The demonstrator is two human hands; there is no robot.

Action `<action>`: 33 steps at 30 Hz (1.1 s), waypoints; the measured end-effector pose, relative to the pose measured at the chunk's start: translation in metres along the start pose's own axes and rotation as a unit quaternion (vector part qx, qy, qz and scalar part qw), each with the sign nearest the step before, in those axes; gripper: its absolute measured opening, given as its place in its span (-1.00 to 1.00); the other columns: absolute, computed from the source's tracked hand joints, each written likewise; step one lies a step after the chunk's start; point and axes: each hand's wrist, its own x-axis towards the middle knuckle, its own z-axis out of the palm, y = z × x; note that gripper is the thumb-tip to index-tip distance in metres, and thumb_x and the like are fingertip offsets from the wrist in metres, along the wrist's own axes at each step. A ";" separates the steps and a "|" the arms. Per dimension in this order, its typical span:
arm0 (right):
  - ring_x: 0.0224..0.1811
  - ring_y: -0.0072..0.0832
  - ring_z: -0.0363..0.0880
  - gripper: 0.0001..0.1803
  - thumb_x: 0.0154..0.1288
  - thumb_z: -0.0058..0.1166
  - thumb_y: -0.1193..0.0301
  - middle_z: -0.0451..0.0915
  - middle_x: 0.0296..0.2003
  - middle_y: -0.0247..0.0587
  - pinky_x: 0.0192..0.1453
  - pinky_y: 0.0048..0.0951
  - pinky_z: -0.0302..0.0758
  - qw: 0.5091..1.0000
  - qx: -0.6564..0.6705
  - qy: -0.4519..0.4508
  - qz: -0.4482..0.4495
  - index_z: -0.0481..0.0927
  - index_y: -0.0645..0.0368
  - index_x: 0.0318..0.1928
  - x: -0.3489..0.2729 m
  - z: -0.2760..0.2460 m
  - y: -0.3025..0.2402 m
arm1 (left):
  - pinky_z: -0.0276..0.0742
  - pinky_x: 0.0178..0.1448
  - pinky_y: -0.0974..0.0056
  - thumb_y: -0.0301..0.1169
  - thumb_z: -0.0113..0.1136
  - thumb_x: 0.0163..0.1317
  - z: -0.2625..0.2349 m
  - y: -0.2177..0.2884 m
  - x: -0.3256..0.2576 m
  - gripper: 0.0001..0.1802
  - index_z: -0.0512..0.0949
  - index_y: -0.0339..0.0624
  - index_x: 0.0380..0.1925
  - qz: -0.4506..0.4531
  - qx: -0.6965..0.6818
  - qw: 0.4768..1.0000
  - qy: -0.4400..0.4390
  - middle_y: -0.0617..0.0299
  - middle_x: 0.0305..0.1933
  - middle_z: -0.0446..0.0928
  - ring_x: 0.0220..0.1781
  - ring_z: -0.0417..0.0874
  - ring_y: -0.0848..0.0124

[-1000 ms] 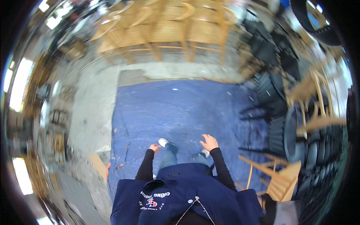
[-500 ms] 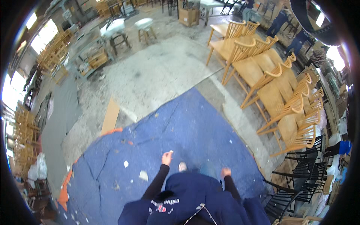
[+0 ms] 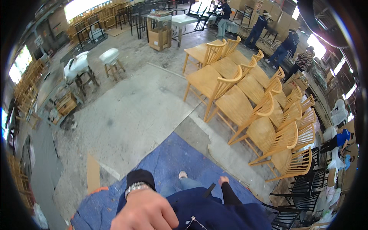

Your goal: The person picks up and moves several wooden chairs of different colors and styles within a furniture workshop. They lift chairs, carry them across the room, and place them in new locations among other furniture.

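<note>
My left hand point(image 3: 143, 211) is raised close to the camera at the lower edge, a silvery bracelet point(image 3: 138, 187) around its wrist below a dark cuff. Its fingers are curled in, and whatever they hold is hidden. My right hand point(image 3: 223, 179) hangs low at my right side above the blue tarp point(image 3: 168, 153), touching nothing that I can see. Its fingers are too small to make out. One light shoe point(image 3: 183, 174) of mine shows on the tarp. Ahead to the right, rows of light wooden spindle-back chairs point(image 3: 234, 101) stand close together, nearest to my right hand.
Black chairs point(image 3: 306, 191) crowd the right edge. A cardboard strip point(image 3: 93, 174) lies left of a grey floor sheet point(image 3: 122, 111). Two covered stools point(image 3: 109, 56) point(image 3: 76, 66) and a cardboard box point(image 3: 159, 38) stand farther off. Several people point(image 3: 281, 50) work at the back right.
My left hand has come up from low over the tarp, where it held a small pale thing. The view has tilted up and shifted, so the chairs appear closer and farther left.
</note>
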 end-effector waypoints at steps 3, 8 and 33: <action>-0.46 -0.32 0.60 -0.64 0.03 0.02 0.24 0.60 -0.48 -0.01 -0.32 -0.35 0.50 0.967 -0.173 -0.012 -0.184 0.59 0.28 -0.29 0.033 0.119 -0.174 | 0.10 -0.66 0.39 -0.08 0.01 0.22 -0.065 -0.002 -0.009 -0.79 0.54 0.22 -0.24 -0.032 -0.053 0.998 0.034 0.15 -0.40 0.52 -0.70 0.34 0.49; -0.50 -0.47 0.59 -0.71 0.03 0.12 0.27 0.62 -0.46 -0.16 -0.32 -0.45 0.50 0.898 -0.223 -0.156 -0.345 0.58 0.16 -0.24 0.040 0.308 -0.405 | 0.11 -0.62 0.33 -0.02 0.07 0.18 -0.199 0.034 -0.063 -0.64 0.37 0.03 -0.63 -0.131 0.041 0.987 -0.082 0.33 -0.62 0.29 -0.65 0.36 0.44; -0.44 -0.29 0.60 -0.82 0.12 -0.03 0.33 0.62 -0.46 -0.15 -0.48 -0.15 0.48 0.574 -0.727 -0.057 -0.371 0.61 0.08 -0.48 0.308 0.631 -0.796 | -0.06 -0.69 0.36 -0.14 -0.12 0.29 -0.962 0.127 -0.193 -0.59 0.50 -0.15 -0.59 0.017 0.042 0.986 0.163 0.33 -0.69 0.29 -0.80 0.18 0.49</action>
